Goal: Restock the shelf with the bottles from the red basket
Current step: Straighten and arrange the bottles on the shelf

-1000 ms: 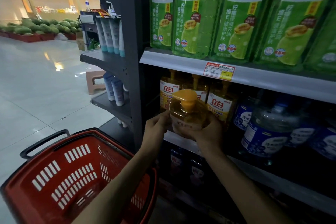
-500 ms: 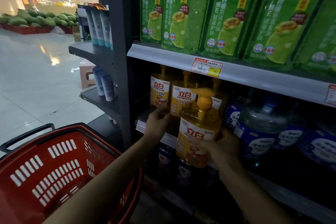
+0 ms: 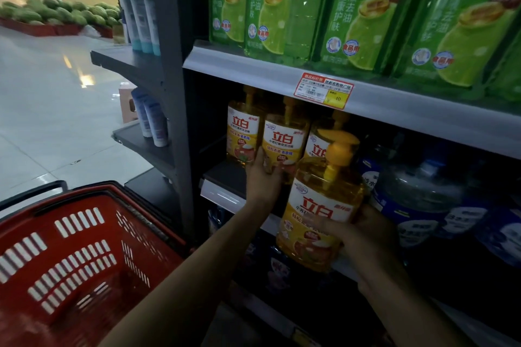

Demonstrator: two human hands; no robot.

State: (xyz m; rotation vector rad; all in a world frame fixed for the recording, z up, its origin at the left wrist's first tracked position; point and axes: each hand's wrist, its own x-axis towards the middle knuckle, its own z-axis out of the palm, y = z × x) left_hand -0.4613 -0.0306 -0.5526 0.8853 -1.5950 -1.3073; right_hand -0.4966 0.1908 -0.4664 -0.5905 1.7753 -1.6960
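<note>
My right hand (image 3: 363, 236) grips an orange pump bottle (image 3: 318, 205) from its right side and holds it upright in front of the middle shelf's edge (image 3: 220, 194). On that shelf stand three like orange bottles; my left hand (image 3: 263, 175) holds the base of the second one (image 3: 284, 138), with the first (image 3: 242, 129) to its left. The third is partly hidden behind the held bottle. The red basket (image 3: 79, 256) sits at lower left; no bottle shows in the part I can see.
Green detergent packs (image 3: 361, 8) fill the upper shelf, with a price tag (image 3: 324, 90) on its rail. Large blue-labelled water jugs (image 3: 423, 194) stand right of the orange bottles. A side rack holds tubes (image 3: 141, 20). Tiled floor and a pile of watermelons (image 3: 56, 13) lie to the left.
The held bottle has turned from tilted to upright, now gripped by my right hand alone. My left hand has let go of it and moved onto a shelved bottle.
</note>
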